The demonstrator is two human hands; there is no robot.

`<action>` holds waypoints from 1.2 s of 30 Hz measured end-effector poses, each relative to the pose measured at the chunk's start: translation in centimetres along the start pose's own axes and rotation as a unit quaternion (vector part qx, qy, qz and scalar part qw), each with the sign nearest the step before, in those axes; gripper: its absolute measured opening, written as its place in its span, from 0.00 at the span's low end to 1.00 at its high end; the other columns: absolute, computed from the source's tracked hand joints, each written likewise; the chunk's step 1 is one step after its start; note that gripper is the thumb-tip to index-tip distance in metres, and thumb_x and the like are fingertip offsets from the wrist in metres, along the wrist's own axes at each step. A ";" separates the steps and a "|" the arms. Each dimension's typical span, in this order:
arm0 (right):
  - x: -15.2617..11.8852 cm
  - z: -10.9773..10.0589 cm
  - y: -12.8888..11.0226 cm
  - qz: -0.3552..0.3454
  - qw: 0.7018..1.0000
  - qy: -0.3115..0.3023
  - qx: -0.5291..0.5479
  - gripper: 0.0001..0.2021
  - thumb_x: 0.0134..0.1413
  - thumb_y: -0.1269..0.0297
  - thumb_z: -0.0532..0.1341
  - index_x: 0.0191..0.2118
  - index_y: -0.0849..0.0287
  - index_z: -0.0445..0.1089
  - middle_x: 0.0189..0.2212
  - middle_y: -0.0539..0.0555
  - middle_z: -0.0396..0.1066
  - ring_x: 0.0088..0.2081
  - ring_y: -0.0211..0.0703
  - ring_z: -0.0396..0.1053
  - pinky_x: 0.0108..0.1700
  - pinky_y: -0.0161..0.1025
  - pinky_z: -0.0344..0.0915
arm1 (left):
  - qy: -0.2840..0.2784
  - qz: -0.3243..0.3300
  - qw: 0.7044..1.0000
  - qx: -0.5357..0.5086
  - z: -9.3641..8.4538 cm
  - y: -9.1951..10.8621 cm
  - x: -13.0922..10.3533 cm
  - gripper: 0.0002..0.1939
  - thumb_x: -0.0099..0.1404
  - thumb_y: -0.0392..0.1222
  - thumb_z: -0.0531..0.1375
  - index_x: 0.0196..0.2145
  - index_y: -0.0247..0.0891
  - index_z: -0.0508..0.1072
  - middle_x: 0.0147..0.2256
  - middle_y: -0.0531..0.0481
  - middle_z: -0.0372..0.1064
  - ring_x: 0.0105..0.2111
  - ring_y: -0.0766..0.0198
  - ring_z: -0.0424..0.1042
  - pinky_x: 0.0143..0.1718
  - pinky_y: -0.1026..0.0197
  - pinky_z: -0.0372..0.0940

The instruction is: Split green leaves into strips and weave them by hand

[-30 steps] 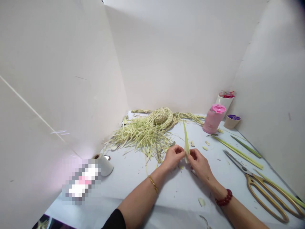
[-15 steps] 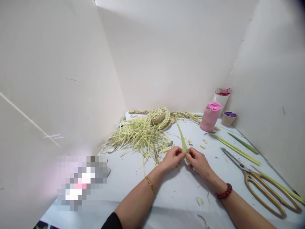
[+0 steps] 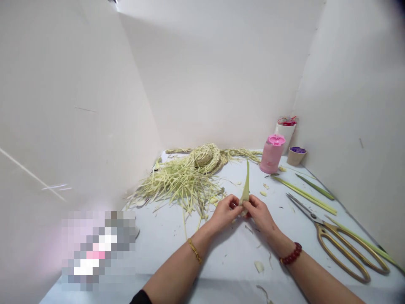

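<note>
A pale green leaf [image 3: 246,185] stands upright between my two hands, its narrow tip pointing up and away from me. My left hand [image 3: 227,211], with a gold bracelet on its wrist, pinches the leaf's base from the left. From the right, the bent fingers of my right hand [image 3: 257,211] press on the same base; a dark red bead bracelet is on that wrist. The fingertips of both hands nearly touch. Beyond my left hand lies a heap of shredded green strips [image 3: 183,179] beside a coiled braid [image 3: 205,156].
Large gold-handled scissors [image 3: 341,240] lie open at the right, near green stalks [image 3: 306,195]. Behind them stand a pink bottle [image 3: 272,156], a white cup [image 3: 284,131] and a small beige cup [image 3: 296,158]. Scraps dot the pale table [image 3: 158,245]. White walls enclose it.
The leaf's tip has swung from leaning left to nearly upright, slightly right. Both hands still hold its base. The whole view has shifted a little, so the objects sit further left.
</note>
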State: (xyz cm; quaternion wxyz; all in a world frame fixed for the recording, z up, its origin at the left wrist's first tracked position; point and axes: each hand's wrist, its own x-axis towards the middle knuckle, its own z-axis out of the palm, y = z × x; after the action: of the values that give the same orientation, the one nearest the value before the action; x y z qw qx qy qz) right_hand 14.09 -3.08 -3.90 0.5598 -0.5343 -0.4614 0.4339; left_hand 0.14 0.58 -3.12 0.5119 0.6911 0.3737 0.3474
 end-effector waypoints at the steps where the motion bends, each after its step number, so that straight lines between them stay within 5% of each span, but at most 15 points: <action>1: 0.1 0.0 0.0 -0.009 1.000 0.005 -0.005 0.07 0.46 0.60 0.60 0.26 0.57 0.64 0.23 0.48 0.64 0.25 0.39 0.62 0.27 0.36 0.60 | 0.001 0.000 1.000 -0.002 0.1 -0.1 0.0 0.08 0.58 0.42 0.61 0.28 0.36 0.66 0.26 0.52 0.64 0.26 0.70 0.62 0.27 0.67 0.56; 11: 1.0 -1.2 0.4 -0.029 0.997 0.055 -0.043 0.03 0.39 0.66 0.58 0.23 0.57 0.63 0.19 0.46 0.62 0.23 0.38 0.59 0.25 0.35 0.57 | -0.085 -0.055 0.995 -0.016 0.1 0.5 -0.4 0.06 0.54 0.40 0.59 0.26 0.36 0.66 0.20 0.56 0.60 0.18 0.72 0.59 0.19 0.67 0.52; 21: 4.3 -7.3 -0.2 -0.008 0.940 0.318 0.121 0.07 0.35 0.66 0.61 0.27 0.57 0.64 0.23 0.47 0.65 0.26 0.37 0.63 0.27 0.35 0.65 | -0.192 -0.077 0.978 0.037 -0.5 1.3 -0.9 0.05 0.51 0.37 0.58 0.28 0.35 0.70 0.21 0.55 0.64 0.18 0.73 0.59 0.20 0.68 0.55; 26: 4.7 -9.1 -0.8 -0.021 0.897 0.419 0.140 0.08 0.42 0.61 0.57 0.30 0.54 0.57 0.26 0.47 0.62 0.25 0.35 0.61 0.26 0.34 0.66 | -0.115 -0.079 0.989 -0.040 -0.4 1.2 -0.4 0.07 0.50 0.39 0.61 0.28 0.35 0.68 0.21 0.56 0.63 0.18 0.72 0.60 0.20 0.68 0.58; 28: 3.9 -7.7 -1.3 -0.021 0.910 0.392 0.132 0.10 0.44 0.58 0.58 0.31 0.55 0.59 0.29 0.48 0.64 0.26 0.35 0.64 0.24 0.33 0.65 | -0.039 -0.058 0.994 -0.082 -0.3 1.2 0.0 0.08 0.50 0.39 0.62 0.27 0.35 0.67 0.22 0.56 0.62 0.20 0.73 0.60 0.22 0.68 0.60; 31: 1.9 -3.7 -1.7 -0.007 0.991 0.126 0.042 0.16 0.47 0.50 0.60 0.37 0.57 0.65 0.33 0.52 0.69 0.29 0.39 0.67 0.22 0.34 0.65 | 0.042 -0.025 0.993 -0.111 -0.2 0.9 0.3 0.09 0.50 0.41 0.63 0.26 0.35 0.66 0.23 0.56 0.61 0.22 0.72 0.61 0.24 0.68 0.62; 33: 0.6 -1.4 -1.6 -0.001 0.998 0.051 -0.033 0.20 0.45 0.50 0.63 0.40 0.58 0.65 0.31 0.51 0.70 0.27 0.40 0.68 0.20 0.34 0.64 | 0.048 -0.014 0.993 -0.105 -0.1 0.5 0.5 0.10 0.52 0.43 0.63 0.27 0.35 0.66 0.23 0.55 0.62 0.22 0.72 0.62 0.24 0.67 0.61; 36: -0.4 0.3 -1.1 -0.010 0.995 0.002 -0.099 0.15 0.47 0.50 0.62 0.32 0.58 0.66 0.23 0.49 0.68 0.21 0.37 0.64 0.18 0.33 0.59 | 0.028 0.005 0.997 -0.072 0.0 -0.2 0.5 0.10 0.55 0.44 0.62 0.28 0.35 0.67 0.23 0.53 0.64 0.22 0.71 0.63 0.24 0.67 0.59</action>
State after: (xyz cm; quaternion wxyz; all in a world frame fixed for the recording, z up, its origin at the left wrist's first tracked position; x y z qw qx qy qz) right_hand 13.68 -3.49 -2.82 0.5098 -0.5833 -0.5062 0.3790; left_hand 0.37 1.05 -3.28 0.5483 0.6439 0.3585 0.3953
